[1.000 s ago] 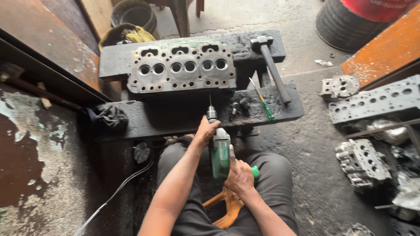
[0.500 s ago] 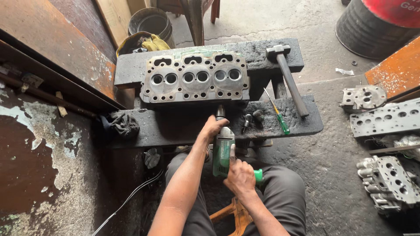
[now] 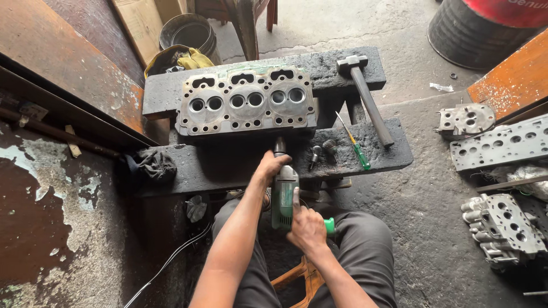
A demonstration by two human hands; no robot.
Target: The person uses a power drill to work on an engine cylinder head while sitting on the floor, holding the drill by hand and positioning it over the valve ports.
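Observation:
I hold a green electric drill (image 3: 283, 197) over my lap, its chuck (image 3: 279, 147) pointing toward a grey cylinder head (image 3: 246, 102) that lies on two black wooden beams (image 3: 377, 154). My left hand (image 3: 269, 169) grips the drill's front, just behind the chuck. My right hand (image 3: 306, 227) is wrapped around the rear grip, near the green handle end (image 3: 329, 227). The chuck tip sits at the head's near edge. A power cable (image 3: 165, 265) trails off to the lower left.
A hammer (image 3: 365, 97) and a green-handled screwdriver (image 3: 355, 148) lie on the beams, with two small valves (image 3: 322, 151) and a dark rag (image 3: 151, 166). More cylinder heads (image 3: 499, 145) rest on the floor at right. A rusty metal panel (image 3: 51, 51) runs along the left.
The camera view has shifted, so the beams and cylinder head sit lower and nearer the centre. Both hands keep the same hold on the drill, which stays pointed at the head's near edge.

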